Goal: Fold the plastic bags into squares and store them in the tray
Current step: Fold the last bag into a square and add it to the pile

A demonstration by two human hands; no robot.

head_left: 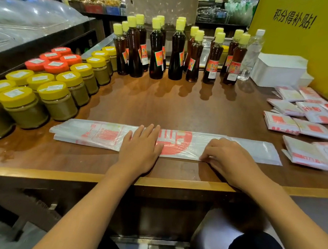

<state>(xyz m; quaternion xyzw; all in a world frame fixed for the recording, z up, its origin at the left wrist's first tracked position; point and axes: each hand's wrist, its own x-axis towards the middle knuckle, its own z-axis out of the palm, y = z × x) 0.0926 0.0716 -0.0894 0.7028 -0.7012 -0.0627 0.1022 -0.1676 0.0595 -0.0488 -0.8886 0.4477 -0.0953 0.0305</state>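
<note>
Pressing flat, left hand (140, 148) on plastic bag (102, 135); right hand (229, 160) pinching its edge

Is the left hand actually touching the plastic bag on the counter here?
Touching. The head view shows the left hand lying flat, fingers straight, on the middle of the long folded plastic bag, covering part of its red print with no gap visible.

The plastic bag (102, 136) lay across the table (161, 104) before me, jars (43, 86) to my left, bottles (175, 52) behind, folded bags (308, 125) right, tray (279, 71) beyond them.
</note>
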